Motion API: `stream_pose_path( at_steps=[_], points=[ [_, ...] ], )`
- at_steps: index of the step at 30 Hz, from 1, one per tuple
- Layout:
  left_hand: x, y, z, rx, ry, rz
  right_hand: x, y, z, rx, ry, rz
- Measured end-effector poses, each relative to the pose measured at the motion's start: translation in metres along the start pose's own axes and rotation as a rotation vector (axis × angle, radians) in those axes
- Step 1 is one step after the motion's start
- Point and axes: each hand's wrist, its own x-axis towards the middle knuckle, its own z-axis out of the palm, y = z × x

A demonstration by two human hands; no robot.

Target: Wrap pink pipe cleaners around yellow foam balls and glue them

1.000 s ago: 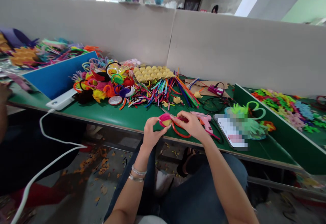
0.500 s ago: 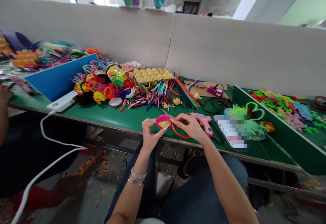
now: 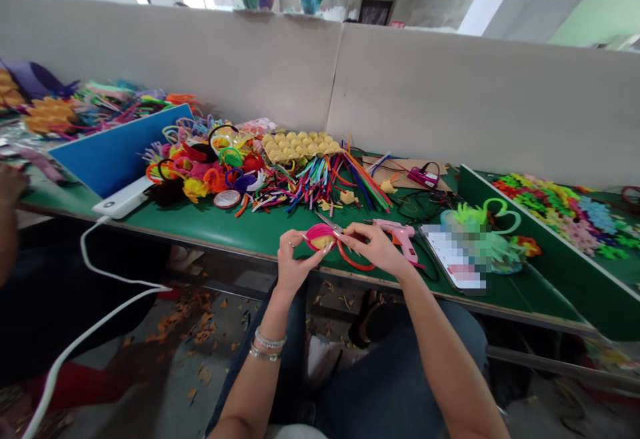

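My left hand (image 3: 294, 262) is closed on the left side of a small yellow egg-carton cup covered with pink pipe cleaner (image 3: 319, 233). Its thumb presses the near face of the cup. My right hand (image 3: 375, 247) pinches the right edge of the same piece, fingers together. Both hands are just above the table's front edge. Right behind them lie scissors (image 3: 328, 221), their blades pointing to the back left and an orange-red handle loop showing below my right hand. A pink glue gun (image 3: 403, 237) rests to the right of my right hand.
Behind are loose pipe cleaners (image 3: 320, 182), a yellow egg tray (image 3: 300, 147) and a heap of fuzzy coloured pieces (image 3: 210, 172). At right lie a phone (image 3: 445, 252) and a green fuzzy piece (image 3: 475, 216). Blue (image 3: 125, 149) and green (image 3: 540, 246) dividers flank the place. Someone's hand (image 3: 11, 184) shows far left.
Both hands stay almost in place on the pink-covered cup. It seems tilted slightly, with the pink side a little higher. Nothing else has visibly moved.
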Motion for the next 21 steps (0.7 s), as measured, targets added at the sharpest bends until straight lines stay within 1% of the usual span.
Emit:
stream_pose_path(
  at_steps=[3, 6, 9, 17, 21],
  points=[
    [-0.001, 0.002, 0.003, -0.085, -0.012, -0.125, 0.000, 0.000, 0.000, 0.010, 0.002, 0.009],
    [-0.002, 0.005, 0.006, -0.223, -0.034, -0.257, -0.001, -0.001, 0.000, 0.013, 0.013, 0.008],
    [-0.002, 0.007, 0.009, -0.319, -0.044, -0.327, -0.001, -0.002, 0.000, 0.003, 0.027, 0.006],
    [-0.007, 0.003, 0.011, -0.297, 0.021, -0.343, -0.001, -0.005, 0.002, -0.013, 0.020, -0.001],
    [-0.009, 0.005, 0.014, -0.305, 0.076, -0.348, -0.001, -0.006, 0.005, -0.025, 0.015, -0.005]
  ],
)
